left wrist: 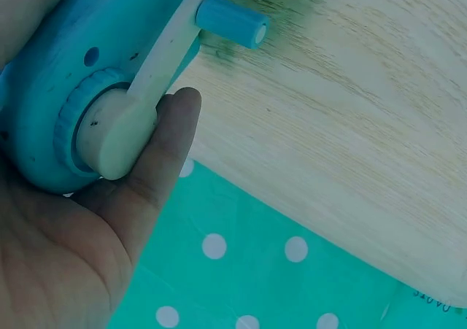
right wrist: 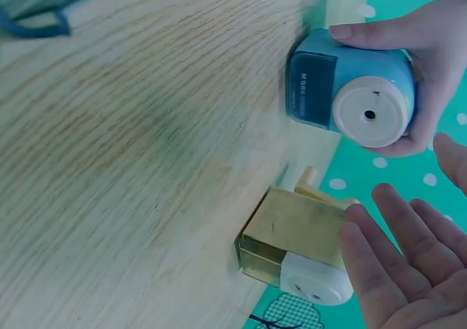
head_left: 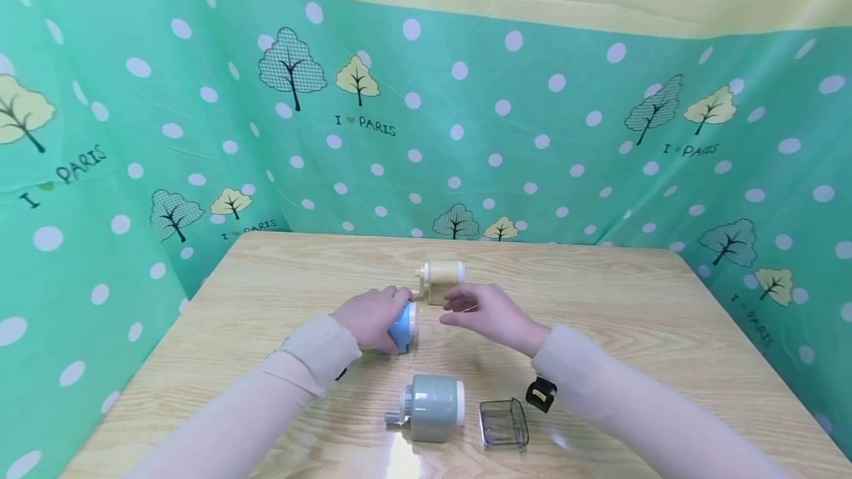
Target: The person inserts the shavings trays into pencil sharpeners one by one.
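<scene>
A blue crank pencil sharpener (head_left: 402, 327) is on the table. My left hand (head_left: 374, 318) grips its body from the left, thumb on one side and fingers on the other. The left wrist view shows its white crank (left wrist: 159, 63) with a blue knob beside my finger. In the right wrist view, its round white front (right wrist: 372, 111) and dark drawer (right wrist: 311, 88) face the camera. My right hand (head_left: 491, 314) holds nothing, fingers loosely bent, close to a yellow crank pencil sharpener (head_left: 444, 273) and partly covering it in the head view.
Nearer the front of the wooden table (head_left: 313, 257) lies a grey-green crank pencil sharpener (head_left: 434, 409). A clear dark-tinted drawer (head_left: 504, 423) sits to its right, near my right forearm. Green dotted cloth (head_left: 466, 117) hangs behind and along both sides.
</scene>
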Demonstrator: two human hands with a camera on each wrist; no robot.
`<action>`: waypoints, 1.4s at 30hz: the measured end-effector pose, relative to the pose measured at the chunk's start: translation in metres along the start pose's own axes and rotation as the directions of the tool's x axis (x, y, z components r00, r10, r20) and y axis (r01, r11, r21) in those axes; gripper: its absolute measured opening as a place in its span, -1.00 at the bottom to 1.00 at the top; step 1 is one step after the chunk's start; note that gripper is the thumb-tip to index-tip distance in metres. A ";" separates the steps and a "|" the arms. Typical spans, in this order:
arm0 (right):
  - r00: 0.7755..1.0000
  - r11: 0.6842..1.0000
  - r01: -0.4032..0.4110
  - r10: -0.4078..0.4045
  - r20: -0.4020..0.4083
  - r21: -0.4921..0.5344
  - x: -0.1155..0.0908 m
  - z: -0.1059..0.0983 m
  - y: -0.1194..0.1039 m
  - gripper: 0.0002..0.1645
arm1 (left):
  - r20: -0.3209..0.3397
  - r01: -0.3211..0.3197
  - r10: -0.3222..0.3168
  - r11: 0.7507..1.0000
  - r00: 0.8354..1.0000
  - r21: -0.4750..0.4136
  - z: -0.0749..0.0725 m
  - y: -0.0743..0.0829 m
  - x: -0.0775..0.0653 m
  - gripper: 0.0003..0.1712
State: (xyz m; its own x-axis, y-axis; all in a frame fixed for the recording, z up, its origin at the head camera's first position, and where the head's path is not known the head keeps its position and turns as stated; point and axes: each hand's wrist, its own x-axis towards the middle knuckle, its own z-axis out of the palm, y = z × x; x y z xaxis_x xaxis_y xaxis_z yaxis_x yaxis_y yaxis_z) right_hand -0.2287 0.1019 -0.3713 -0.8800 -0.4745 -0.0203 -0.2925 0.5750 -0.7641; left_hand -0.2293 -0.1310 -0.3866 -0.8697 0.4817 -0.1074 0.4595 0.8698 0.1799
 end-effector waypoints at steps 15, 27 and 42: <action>1.000 0.999 0.017 -0.018 -0.006 -0.048 -0.028 -0.021 0.008 -0.45 | 0.000 -0.019 0.019 1.000 1.000 0.007 -0.004 0.003 -0.003 -0.08; 1.000 0.997 0.032 -0.032 0.001 -0.064 -0.053 -0.028 0.011 -0.41 | -0.037 -0.022 0.023 0.999 0.999 0.034 -0.006 0.001 -0.013 0.02; 0.994 0.984 0.100 -0.093 0.053 -0.146 -0.087 -0.024 0.024 -0.37 | -0.371 -0.214 0.311 0.936 0.875 0.280 -0.015 0.024 -0.033 -0.47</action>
State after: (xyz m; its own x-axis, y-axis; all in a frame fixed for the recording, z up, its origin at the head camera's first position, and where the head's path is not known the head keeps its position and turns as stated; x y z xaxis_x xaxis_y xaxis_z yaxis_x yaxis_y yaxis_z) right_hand -0.1685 0.1731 -0.3721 -0.8281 -0.5604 0.0170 -0.4305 0.6162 -0.6596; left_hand -0.1923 -0.1278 -0.3637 -0.6852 0.6519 0.3250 0.6662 0.7412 -0.0820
